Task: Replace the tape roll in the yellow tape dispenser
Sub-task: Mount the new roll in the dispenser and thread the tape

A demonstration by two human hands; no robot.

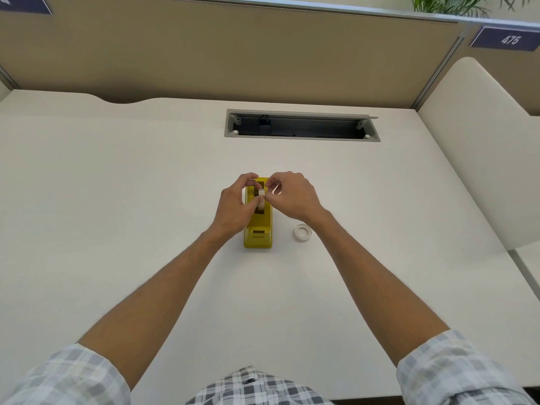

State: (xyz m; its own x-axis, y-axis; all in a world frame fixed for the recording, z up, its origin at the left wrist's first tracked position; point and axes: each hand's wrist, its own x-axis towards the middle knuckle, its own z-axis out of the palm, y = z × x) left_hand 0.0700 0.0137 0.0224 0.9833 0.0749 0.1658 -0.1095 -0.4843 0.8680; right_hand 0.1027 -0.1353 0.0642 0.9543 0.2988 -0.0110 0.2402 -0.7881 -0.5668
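The cream desk [117, 200] lies bare toward nine o'clock. At its centre, the left hand [233, 204] and right hand [292, 195] pinch the tape roll [261, 197] in the yellow dispenser [258, 232]; a spare roll [302, 231] lies at four o'clock.

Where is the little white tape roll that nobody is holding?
In the head view, the loose tape roll lies flat on the desk, just right of the yellow tape dispenser and beside the right forearm.

Both bare forearms stretched forward, converging, left hand [233, 203] with fingers curled, thumb up, right hand [293, 194] beside it, fingertips pinched, knuckles up, plaid sleeves rolled.
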